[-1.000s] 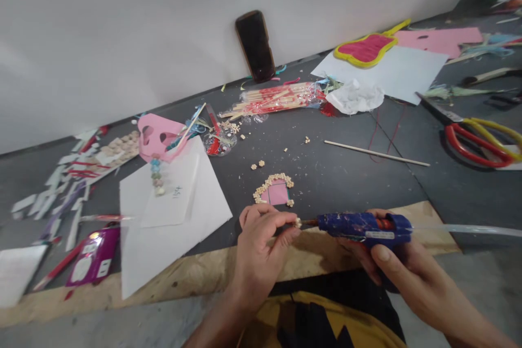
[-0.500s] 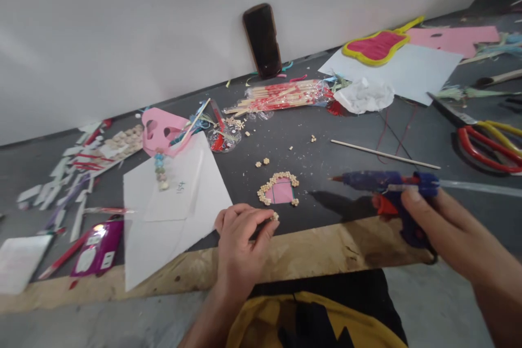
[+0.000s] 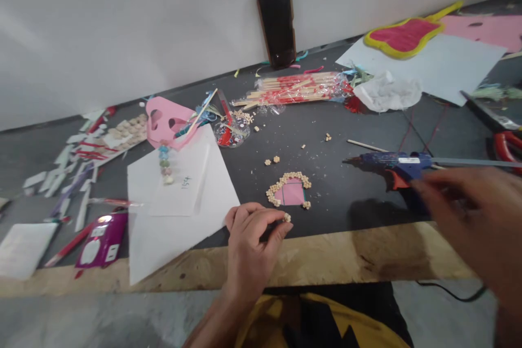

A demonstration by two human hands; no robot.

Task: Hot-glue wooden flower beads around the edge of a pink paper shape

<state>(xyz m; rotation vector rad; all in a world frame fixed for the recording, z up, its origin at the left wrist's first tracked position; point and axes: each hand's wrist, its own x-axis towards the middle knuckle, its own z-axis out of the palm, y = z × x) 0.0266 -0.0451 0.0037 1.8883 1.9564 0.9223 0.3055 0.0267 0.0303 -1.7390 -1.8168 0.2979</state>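
My left hand [image 3: 255,236] rests at the front edge of the table, thumb and forefinger closed on a small wooden bead flower [image 3: 287,218]. Just beyond it lies a pink paper piece [image 3: 292,194] with a green-lined grid, bordered along its left and top by similar bead flowers [image 3: 281,180]. A blue glue gun [image 3: 377,161] with an orange trigger lies on the tabletop, its nozzle pointing left. Blurred by motion, my right hand [image 3: 465,212] is beside the gun's handle and partly hides it; its fingers look loosened from the gun.
Two loose bead flowers [image 3: 272,161] lie behind the pink piece. White paper [image 3: 142,228] and a purple packet [image 3: 104,242] are on the left. A phone [image 3: 278,24] leans on the wall behind bagged sticks [image 3: 302,88]. A thin stick [image 3: 367,145] and red-handled scissors [image 3: 505,147] are at right.
My right hand has put the glue gun down on the table and loosened from its handle. The left hand keeps its pinch on the bead flower. The view has shifted slightly.
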